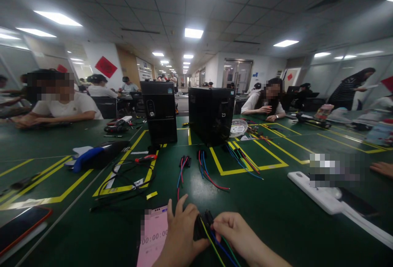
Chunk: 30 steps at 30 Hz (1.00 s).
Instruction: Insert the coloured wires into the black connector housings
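Low in the centre, a small black connector block (208, 217) lies between my two hands. A yellow-green wire (212, 242), a blue wire (225, 250) and a green wire (231, 247) run from it toward me. My left hand (184, 230) grips its left side with the thumb and some fingers, while other fingers point up. My right hand (235, 230) is closed in a pinch at its right side; the fingertips hide the exact contact. Beside my left hand lies a phone (153, 236) with a pink timer screen. Further ahead are black connectors (185, 162) with red and blue wires (204, 171).
Two black computer towers (159, 113) (211, 115) stand ahead on the green table (260, 201). A white power strip (316, 191) lies right, a red-handled tool (146, 158) and black cable left. Another phone (23, 230) lies near left. Another person's hand (382, 169) reaches in from the right edge.
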Tool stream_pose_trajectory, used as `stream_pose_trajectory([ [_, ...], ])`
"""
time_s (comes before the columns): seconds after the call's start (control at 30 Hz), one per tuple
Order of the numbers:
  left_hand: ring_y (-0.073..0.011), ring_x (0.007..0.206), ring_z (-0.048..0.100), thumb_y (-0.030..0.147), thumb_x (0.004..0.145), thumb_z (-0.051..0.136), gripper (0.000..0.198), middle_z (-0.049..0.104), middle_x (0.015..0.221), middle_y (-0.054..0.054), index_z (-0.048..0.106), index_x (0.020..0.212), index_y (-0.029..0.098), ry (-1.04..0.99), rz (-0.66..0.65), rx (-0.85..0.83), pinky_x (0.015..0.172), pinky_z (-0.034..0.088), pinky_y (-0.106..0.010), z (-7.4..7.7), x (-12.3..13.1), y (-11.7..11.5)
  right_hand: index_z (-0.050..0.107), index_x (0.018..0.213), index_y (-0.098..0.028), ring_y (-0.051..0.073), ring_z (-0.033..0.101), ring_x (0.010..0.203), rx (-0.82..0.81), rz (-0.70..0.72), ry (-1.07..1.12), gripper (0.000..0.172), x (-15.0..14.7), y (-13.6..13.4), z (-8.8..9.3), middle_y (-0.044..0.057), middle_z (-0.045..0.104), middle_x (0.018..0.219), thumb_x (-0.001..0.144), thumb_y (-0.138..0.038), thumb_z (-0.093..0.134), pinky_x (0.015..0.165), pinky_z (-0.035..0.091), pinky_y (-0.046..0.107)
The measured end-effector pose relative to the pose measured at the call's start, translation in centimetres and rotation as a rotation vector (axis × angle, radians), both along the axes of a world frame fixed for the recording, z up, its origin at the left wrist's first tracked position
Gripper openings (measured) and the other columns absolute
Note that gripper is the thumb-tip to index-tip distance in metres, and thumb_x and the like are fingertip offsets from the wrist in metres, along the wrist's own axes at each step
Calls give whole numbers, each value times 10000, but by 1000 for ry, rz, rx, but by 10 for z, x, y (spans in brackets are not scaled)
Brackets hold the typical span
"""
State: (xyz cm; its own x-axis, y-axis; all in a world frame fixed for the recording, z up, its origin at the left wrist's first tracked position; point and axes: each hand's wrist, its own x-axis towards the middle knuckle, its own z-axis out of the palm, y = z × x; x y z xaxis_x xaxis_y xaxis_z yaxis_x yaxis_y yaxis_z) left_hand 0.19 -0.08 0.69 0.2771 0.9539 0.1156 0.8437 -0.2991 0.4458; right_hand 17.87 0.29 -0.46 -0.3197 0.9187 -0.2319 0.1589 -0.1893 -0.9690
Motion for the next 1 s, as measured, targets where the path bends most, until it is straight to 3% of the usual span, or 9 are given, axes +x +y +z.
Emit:
stream_pose_trajectory([
  [0.17, -290, 1243, 284, 563, 606, 570, 373, 593, 971, 4, 571, 837, 270, 42, 23, -11, 1038, -11, -535, 5, 3, 0, 589, 712, -110, 49, 357, 442, 85, 55, 55, 289, 1, 0, -5, -17, 563, 551, 767, -391, 547, 446, 223, 178],
  [0.33, -284, 1245, 283, 546, 585, 600, 381, 585, 981, 9, 569, 848, 272, 42, 19, -12, 1042, -27, -519, 5, 3, 0, 587, 729, -116, 67, 407, 462, 146, 59, -28, 312, 3, 0, -4, -20, 555, 537, 781, -416, 517, 471, 273, 180],
  [0.53, -273, 1245, 280, 511, 577, 620, 368, 581, 987, 21, 559, 854, 276, 30, -1, 9, 1048, -38, -499, 2, 3, 1, 563, 655, -135, 57, 360, 389, 93, 32, -200, 267, 3, 1, 0, -50, 485, 453, 781, -355, 480, 426, 273, 171],
  [0.7, -273, 1247, 274, 526, 588, 597, 383, 577, 1005, 12, 561, 875, 275, 77, 17, -22, 1047, -18, -496, 4, 4, 0, 518, 556, -150, 55, 398, 371, 162, 75, -370, 306, 1, 2, 5, -38, 492, 432, 771, -360, 468, 389, 281, 155],
  [0.77, -272, 1245, 276, 528, 608, 575, 378, 576, 1012, 8, 561, 890, 277, 88, 21, -26, 1044, -13, -500, 5, 4, 0, 514, 567, -157, 56, 397, 332, 107, 117, -416, 318, 2, 1, 7, -34, 505, 439, 780, -382, 440, 344, 267, 151],
  [0.9, -266, 1242, 279, 530, 609, 575, 366, 575, 1007, 16, 563, 878, 282, 77, 29, -33, 1043, -18, -498, 7, 4, -1, 538, 610, -154, 56, 395, 308, -7, 246, -384, 333, 13, -2, 12, -23, 536, 472, 798, -386, 393, 309, 268, 148],
  [1.0, -270, 1245, 276, 528, 579, 605, 386, 575, 1012, 23, 563, 877, 287, 63, 22, -35, 1044, -25, -498, 8, 5, -1, 587, 666, -138, 53, 397, 354, 72, 230, -377, 283, 22, -5, 15, -31, 526, 476, 790, -342, 434, 359, 285, 146],
])
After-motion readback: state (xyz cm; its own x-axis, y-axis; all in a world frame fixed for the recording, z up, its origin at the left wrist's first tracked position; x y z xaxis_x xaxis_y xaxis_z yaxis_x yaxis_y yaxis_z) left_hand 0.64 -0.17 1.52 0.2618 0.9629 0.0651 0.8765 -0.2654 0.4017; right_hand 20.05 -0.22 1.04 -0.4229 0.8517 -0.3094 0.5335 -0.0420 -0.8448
